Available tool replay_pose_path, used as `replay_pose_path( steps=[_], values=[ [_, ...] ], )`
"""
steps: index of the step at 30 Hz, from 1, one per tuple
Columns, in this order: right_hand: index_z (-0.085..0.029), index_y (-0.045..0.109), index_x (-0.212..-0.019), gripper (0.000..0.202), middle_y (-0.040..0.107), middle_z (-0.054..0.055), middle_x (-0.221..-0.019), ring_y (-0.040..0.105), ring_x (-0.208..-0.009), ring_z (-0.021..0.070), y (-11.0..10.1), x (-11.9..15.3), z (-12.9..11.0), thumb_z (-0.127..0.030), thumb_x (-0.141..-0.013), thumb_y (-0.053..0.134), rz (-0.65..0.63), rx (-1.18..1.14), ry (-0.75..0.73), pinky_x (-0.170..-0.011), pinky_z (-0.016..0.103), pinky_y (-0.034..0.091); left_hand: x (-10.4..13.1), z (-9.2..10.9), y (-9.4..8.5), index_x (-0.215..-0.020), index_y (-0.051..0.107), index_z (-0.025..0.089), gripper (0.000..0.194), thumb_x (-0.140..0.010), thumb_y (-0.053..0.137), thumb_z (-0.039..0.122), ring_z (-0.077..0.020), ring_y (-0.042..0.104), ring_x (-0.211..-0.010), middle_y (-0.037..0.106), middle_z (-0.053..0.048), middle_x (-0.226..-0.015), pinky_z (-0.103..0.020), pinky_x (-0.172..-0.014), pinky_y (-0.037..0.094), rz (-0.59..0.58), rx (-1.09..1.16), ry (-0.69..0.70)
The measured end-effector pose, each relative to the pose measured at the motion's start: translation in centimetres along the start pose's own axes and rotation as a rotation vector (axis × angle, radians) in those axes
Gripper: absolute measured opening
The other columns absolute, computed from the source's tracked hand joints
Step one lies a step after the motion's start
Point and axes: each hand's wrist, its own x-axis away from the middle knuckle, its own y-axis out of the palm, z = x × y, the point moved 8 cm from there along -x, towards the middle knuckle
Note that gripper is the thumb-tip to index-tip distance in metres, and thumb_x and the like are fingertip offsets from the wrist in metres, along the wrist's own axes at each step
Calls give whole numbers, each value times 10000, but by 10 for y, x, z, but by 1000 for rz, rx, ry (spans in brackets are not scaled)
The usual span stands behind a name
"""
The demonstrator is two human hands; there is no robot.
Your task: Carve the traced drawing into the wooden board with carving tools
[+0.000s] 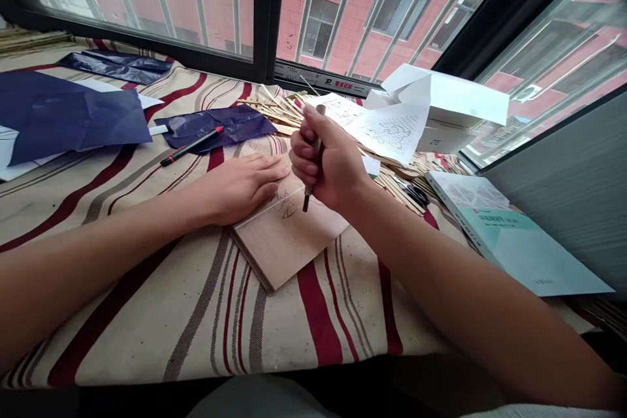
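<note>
A flat wooden board point(281, 245) lies at an angle on the striped cloth, with dark drawn lines and a pale straight groove on its face. Fingers stretched out, my left hand point(242, 188) rests flat over the board's left edge. My right hand point(336, 160) is wrapped in a fist round a carving chisel point(307, 198), held nearly upright with its tip pointing down. The tip is over the marked part of the board; whether it touches the wood I cannot tell. Part of the drawing is hidden behind my hands.
Behind the board lie a black-and-red pen point(192, 146), dark carbon paper point(220, 125), thin wooden strips point(277, 110) and a printed sheet point(392, 130). Scissors point(417, 194), a green-and-white book point(519, 241) and a white box point(455, 101) are on the right, beside the window.
</note>
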Motion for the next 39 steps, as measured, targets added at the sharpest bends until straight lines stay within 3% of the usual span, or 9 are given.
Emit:
replay_pose_path(
  steps=[7, 11, 15, 20, 23, 28, 32, 35, 39],
  values=[
    [-236, 378, -752, 435, 328, -108, -493, 195, -386, 61, -12, -3, 1, -423, -1115, 527, 50, 51, -41, -378, 225, 142, 10, 12, 3, -1586, 522, 219, 600, -1109, 239, 449, -329, 377, -1598, 426, -118, -1716, -542, -1283, 356, 7, -134, -142],
    [-236, 413, -764, 475, 373, -98, -540, 212, -412, 60, -16, 0, -4, -536, -1007, 690, -5, 85, -60, -388, 239, 142, 14, 23, -1, -1553, 549, 192, 599, -1103, 251, 451, -335, 469, -1522, 532, -138, -1620, -516, -1270, 364, 22, -219, -121],
    [-233, 371, -710, 545, 340, -85, -562, 212, -432, 62, -7, 5, 3, -595, -1010, 647, -128, 60, -35, -397, 236, 155, 10, 24, -6, -1411, 646, 204, 553, -1070, 288, 452, -333, 573, -1369, 628, -140, -1456, -506, -1194, 431, 57, -188, -53],
    [-250, 290, -692, 562, 221, -108, -527, 118, -423, 63, -9, 4, 9, -509, -1010, 674, -142, 131, 19, -374, 234, 112, 4, 14, -5, -1406, 668, 192, 585, -1031, 341, 500, -386, 515, -1422, 553, -171, -1545, -565, -1214, 393, 55, -107, -56],
    [-241, 347, -681, 493, 300, -94, -512, 138, -422, 52, -28, 3, -8, -398, -1026, 663, -155, 297, 67, -372, 227, 93, 6, 9, 0, -1548, 561, 177, 649, -1059, 283, 500, -352, 387, -1572, 431, -140, -1701, -535, -1304, 286, -3, -78, -81],
    [-232, 377, -676, 487, 317, -78, -545, 176, -429, 60, -77, -1, -72, -415, -989, 700, 7, 361, -106, -375, 242, 107, 21, -4, 6, -1652, 412, 109, 717, -1075, 216, 486, -311, 240, -1662, 278, -131, -1782, -500, -1349, 210, -92, -97, -227],
    [-235, 353, -659, 555, 317, -64, -574, 210, -438, 70, -72, -5, -83, -544, -986, 677, -32, 358, -167, -396, 260, 168, 24, -7, 2, -1614, 466, 88, 688, -1073, 222, 435, -321, 251, -1658, 293, -149, -1773, -517, -1344, 232, -57, -121, -293],
    [-243, 382, -671, 518, 412, -35, -605, 295, -463, 93, -58, -2, -81, -557, -974, 662, -100, 629, -217, -440, 282, 230, 23, -7, 1, -1617, 470, 104, 683, -1069, 229, 434, -304, 252, -1660, 297, -131, -1775, -499, -1354, 221, -45, -88, -293],
    [-225, 447, -691, 310, 561, 27, -692, 506, -654, 170, -71, 11, -54, -237, -884, 690, -275, 1556, -43, -598, 319, 340, 24, -10, 1, -1632, 461, 127, 692, -1066, 211, 439, -285, 247, -1663, 319, -102, -1768, -501, -1361, 207, -33, -59, -275]
  ],
)
